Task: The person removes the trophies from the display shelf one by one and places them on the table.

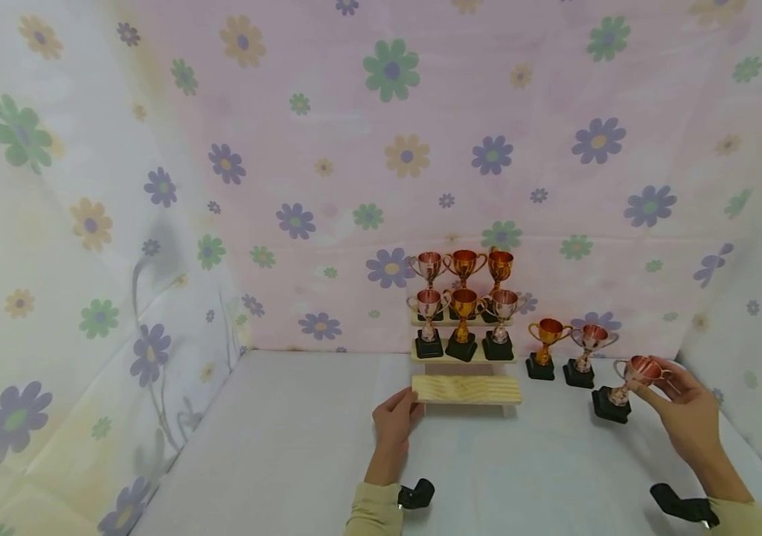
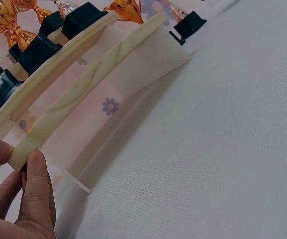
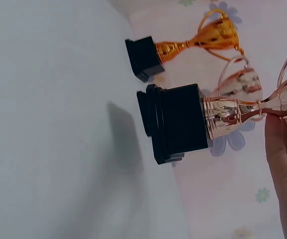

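Rose-gold trophy cup [image 1: 619, 394], tilted, hangs above the white-covered counter [image 1: 274, 447] as a person's right hand [image 1: 692, 413] pinches its bowl, near two trophies [image 1: 548, 333] standing beside the stepped stand [image 1: 466, 389]. At left, the left hand [image 1: 394, 424] pinches the end of the stand's lowest wooden step [image 2: 88, 82]; six more trophies [image 1: 464, 301] in gold and rose-gold stand on the tiers above.

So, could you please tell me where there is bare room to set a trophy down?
The bottom step is bare, though the left hand grips its left end. The table is free between the left wall and that hand, and between both forearms. It is crowded on the upper steps, each holding three trophies, and right of them, where two more stand.
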{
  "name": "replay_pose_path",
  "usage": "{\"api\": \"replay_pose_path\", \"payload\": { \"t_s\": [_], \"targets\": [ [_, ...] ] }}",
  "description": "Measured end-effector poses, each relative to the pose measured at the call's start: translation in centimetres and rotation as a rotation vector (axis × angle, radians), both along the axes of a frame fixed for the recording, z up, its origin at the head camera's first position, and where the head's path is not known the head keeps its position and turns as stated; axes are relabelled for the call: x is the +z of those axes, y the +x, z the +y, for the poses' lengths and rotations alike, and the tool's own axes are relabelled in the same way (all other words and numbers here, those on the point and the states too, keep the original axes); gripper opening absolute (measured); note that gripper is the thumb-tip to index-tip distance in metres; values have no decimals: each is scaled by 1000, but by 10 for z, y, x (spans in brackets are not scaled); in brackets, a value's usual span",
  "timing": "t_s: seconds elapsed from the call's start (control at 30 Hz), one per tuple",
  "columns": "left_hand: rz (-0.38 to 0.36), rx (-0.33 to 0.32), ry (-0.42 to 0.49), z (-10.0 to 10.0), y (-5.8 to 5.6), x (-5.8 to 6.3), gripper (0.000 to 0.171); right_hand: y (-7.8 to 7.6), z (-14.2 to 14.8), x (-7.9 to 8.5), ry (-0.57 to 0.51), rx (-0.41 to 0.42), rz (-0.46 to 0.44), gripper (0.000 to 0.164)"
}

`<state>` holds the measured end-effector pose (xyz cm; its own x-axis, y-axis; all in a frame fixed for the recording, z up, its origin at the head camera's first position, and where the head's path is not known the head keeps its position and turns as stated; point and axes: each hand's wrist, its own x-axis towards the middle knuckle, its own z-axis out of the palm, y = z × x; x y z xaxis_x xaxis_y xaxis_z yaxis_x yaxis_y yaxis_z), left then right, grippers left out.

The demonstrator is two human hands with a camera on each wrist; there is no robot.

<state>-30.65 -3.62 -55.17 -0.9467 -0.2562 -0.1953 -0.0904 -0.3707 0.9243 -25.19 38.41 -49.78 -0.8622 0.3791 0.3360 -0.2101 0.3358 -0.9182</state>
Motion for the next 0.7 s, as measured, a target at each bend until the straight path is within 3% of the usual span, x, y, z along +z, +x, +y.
{"api": "replay_pose_path", "payload": {
  "t_s": [0.17, 0.3, 0.4, 0.5, 0.7],
  "targets": [
    [-1, 0, -6, 0, -1, -3, 34, -13, 14, 0, 96, -28, -82, 59],
    [-6, 0, -9, 0, -1, -3, 34, -25, 27, 2, 132, 0, -100, 66],
    [-3, -9, -6, 0, 5, 6, 34, -33, 35, 3, 143, 30, -117, 68],
    [-3, -13, 1, -1, 7, 7, 33, -41, 40, 4, 153, 53, -148, 70],
    [-3, -3, 2, -1, 2, 0, 35, -53, 48, 1, 91, 129, -141, 51]
  ]
}}
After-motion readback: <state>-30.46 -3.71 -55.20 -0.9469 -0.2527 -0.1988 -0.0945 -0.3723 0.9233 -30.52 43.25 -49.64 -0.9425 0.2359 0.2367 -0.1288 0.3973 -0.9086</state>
